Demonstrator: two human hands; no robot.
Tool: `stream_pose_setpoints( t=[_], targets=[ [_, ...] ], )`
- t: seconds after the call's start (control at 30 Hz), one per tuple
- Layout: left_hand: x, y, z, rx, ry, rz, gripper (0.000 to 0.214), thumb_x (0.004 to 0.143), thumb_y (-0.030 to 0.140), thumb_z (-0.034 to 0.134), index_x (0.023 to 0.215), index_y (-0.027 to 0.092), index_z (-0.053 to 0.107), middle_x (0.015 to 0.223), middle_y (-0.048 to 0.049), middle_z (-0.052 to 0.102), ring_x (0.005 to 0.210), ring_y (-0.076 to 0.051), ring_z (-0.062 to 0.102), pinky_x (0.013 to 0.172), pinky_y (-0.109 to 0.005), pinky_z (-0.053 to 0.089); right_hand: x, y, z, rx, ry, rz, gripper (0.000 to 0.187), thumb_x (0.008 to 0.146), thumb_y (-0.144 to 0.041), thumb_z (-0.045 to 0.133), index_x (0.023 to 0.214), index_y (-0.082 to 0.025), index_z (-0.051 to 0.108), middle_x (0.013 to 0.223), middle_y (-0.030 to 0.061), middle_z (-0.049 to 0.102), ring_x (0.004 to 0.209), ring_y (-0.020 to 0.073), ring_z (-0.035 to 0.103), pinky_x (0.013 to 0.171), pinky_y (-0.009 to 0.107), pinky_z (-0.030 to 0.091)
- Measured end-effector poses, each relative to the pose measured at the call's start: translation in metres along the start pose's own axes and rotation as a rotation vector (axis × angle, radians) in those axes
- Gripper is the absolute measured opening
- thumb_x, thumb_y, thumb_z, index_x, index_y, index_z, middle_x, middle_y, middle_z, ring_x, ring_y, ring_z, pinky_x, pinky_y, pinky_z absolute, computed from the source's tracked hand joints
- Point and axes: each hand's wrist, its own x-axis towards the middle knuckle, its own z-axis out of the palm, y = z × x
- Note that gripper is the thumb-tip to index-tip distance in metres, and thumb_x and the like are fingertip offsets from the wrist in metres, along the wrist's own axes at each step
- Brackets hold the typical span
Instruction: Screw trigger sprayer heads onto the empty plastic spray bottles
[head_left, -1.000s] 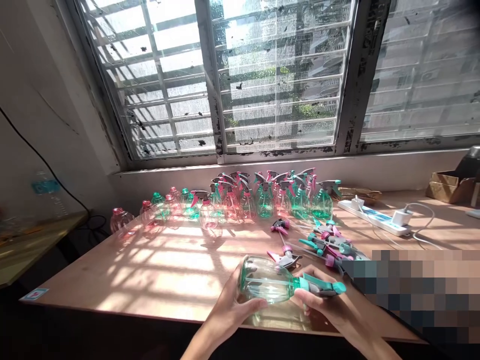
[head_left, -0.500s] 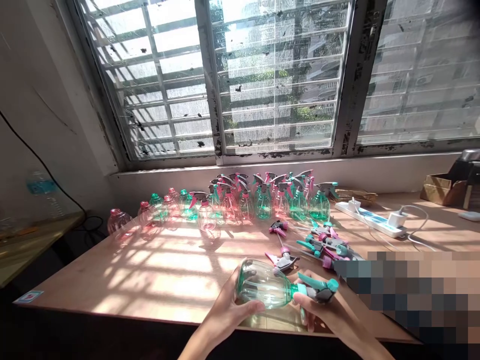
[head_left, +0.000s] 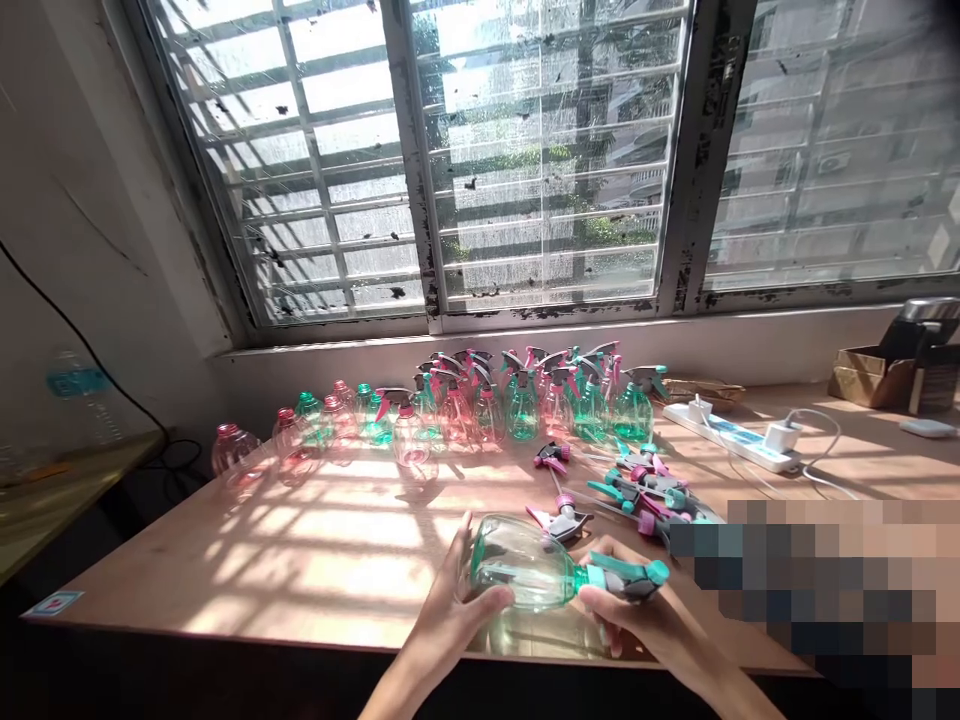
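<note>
I hold a clear green spray bottle (head_left: 521,565) on its side just above the near edge of the wooden table (head_left: 330,560). My left hand (head_left: 450,625) cups the bottle's round body from below and behind. My right hand (head_left: 637,615) is closed around the teal and grey trigger head (head_left: 626,578) at the bottle's neck. Loose pink and teal trigger heads (head_left: 637,490) lie just beyond my hands.
A row of pink and green spray bottles (head_left: 480,405) stands along the wall under the window, some without heads at the left. A white power strip (head_left: 739,435) with a charger lies at the right, a cardboard box (head_left: 874,380) beyond it. A blurred patch covers the right foreground.
The view has drifted slightly; the bottle and both hands stay together at the table's near edge, with my right hand shifting its grip on the trigger head.
</note>
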Motion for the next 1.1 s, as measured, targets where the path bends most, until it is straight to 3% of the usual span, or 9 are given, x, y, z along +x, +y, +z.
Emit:
stream_pose_setpoints(
  t=[0.1, 0.3, 0.4, 0.5, 0.57, 0.7, 0.8, 0.87, 1.1],
  targets=[
    [0.000, 0.004, 0.000, 0.017, -0.057, 0.001, 0.097, 0.070, 0.038, 0.094, 0.153, 0.031, 0.044, 0.154, -0.0124, 0.051, 0.145, -0.041, 0.040, 0.117, -0.050, 0.038, 0.002, 0.002, -0.002, 0.010, 0.032, -0.005, 0.035, 0.079, -0.052, 0.076, 0.086, -0.024, 0.056, 0.050, -0.0073, 0.059, 0.044, 0.0135, 0.051, 0.047, 0.026, 0.041],
    [-0.006, 0.006, 0.005, 0.076, -0.103, -0.030, 0.113, 0.082, 0.029, 0.085, 0.161, 0.045, 0.005, 0.164, -0.0099, 0.037, 0.133, -0.035, 0.055, 0.110, -0.050, 0.046, 0.001, -0.001, -0.004, -0.042, 0.030, -0.053, 0.038, 0.087, -0.054, 0.067, 0.067, -0.023, 0.057, 0.050, -0.0032, 0.058, 0.052, 0.0163, 0.052, 0.062, 0.034, 0.042],
    [-0.007, 0.008, 0.007, 0.095, -0.081, -0.013, 0.121, 0.078, 0.038, 0.089, 0.162, 0.041, 0.002, 0.165, -0.0105, 0.035, 0.142, -0.037, 0.045, 0.118, -0.052, 0.037, -0.001, -0.002, -0.004, -0.011, 0.021, -0.050, 0.033, 0.086, -0.053, 0.071, 0.077, -0.024, 0.059, 0.055, -0.0042, 0.060, 0.055, 0.0174, 0.054, 0.061, 0.033, 0.041],
    [-0.007, 0.012, 0.007, 0.134, -0.074, 0.002, 0.105, 0.082, 0.053, 0.081, 0.162, 0.036, 0.015, 0.160, -0.0111, 0.044, 0.148, -0.039, 0.036, 0.121, -0.053, 0.033, -0.002, 0.002, -0.004, 0.007, 0.020, -0.062, 0.034, 0.083, -0.054, 0.073, 0.085, -0.023, 0.062, 0.058, -0.0040, 0.062, 0.056, 0.0182, 0.056, 0.059, 0.032, 0.040],
    [-0.008, 0.013, 0.006, 0.164, -0.078, 0.014, 0.096, 0.085, 0.052, 0.078, 0.161, 0.035, 0.022, 0.158, -0.0104, 0.047, 0.148, -0.040, 0.037, 0.119, -0.052, 0.036, -0.002, 0.006, -0.006, 0.005, 0.034, -0.053, 0.037, 0.085, -0.058, 0.071, 0.084, -0.021, 0.066, 0.057, -0.0028, 0.062, 0.055, 0.0184, 0.057, 0.059, 0.033, 0.041],
    [-0.010, 0.006, 0.004, 0.163, -0.118, 0.020, 0.103, 0.084, 0.040, 0.082, 0.160, 0.045, 0.012, 0.167, -0.0056, 0.032, 0.149, -0.040, 0.035, 0.115, -0.051, 0.043, -0.001, 0.009, -0.008, 0.071, 0.064, -0.033, 0.045, 0.085, -0.062, 0.069, 0.071, -0.020, 0.067, 0.055, -0.0013, 0.061, 0.052, 0.0169, 0.056, 0.056, 0.033, 0.039],
    [-0.011, -0.002, 0.003, 0.259, -0.112, 0.069, 0.091, 0.096, 0.044, 0.068, 0.160, 0.045, 0.003, 0.172, -0.0041, 0.017, 0.156, -0.035, 0.019, 0.123, -0.052, 0.028, -0.002, 0.004, -0.007, 0.080, 0.084, -0.043, 0.050, 0.084, -0.062, 0.070, 0.058, -0.021, 0.062, 0.055, -0.0003, 0.061, 0.053, 0.0169, 0.056, 0.057, 0.033, 0.040],
    [-0.010, -0.004, 0.002, 0.315, -0.100, 0.043, 0.098, 0.094, 0.045, 0.069, 0.160, 0.043, -0.004, 0.171, -0.0067, 0.018, 0.155, -0.036, 0.022, 0.124, -0.055, 0.024, -0.003, -0.001, -0.004, 0.056, 0.079, -0.051, 0.048, 0.085, -0.059, 0.071, 0.058, -0.021, 0.060, 0.055, -0.0005, 0.061, 0.056, 0.0167, 0.055, 0.060, 0.033, 0.041],
    [-0.006, 0.009, 0.003, 0.168, -0.102, 0.059, 0.082, 0.088, 0.043, 0.077, 0.158, 0.034, 0.034, 0.162, -0.0079, 0.041, 0.152, -0.037, 0.030, 0.123, -0.052, 0.029, 0.000, -0.004, 0.000, 0.075, 0.065, -0.084, 0.037, 0.082, -0.056, 0.075, 0.079, -0.023, 0.060, 0.056, -0.0042, 0.059, 0.053, 0.0161, 0.052, 0.058, 0.034, 0.043]
  ],
)
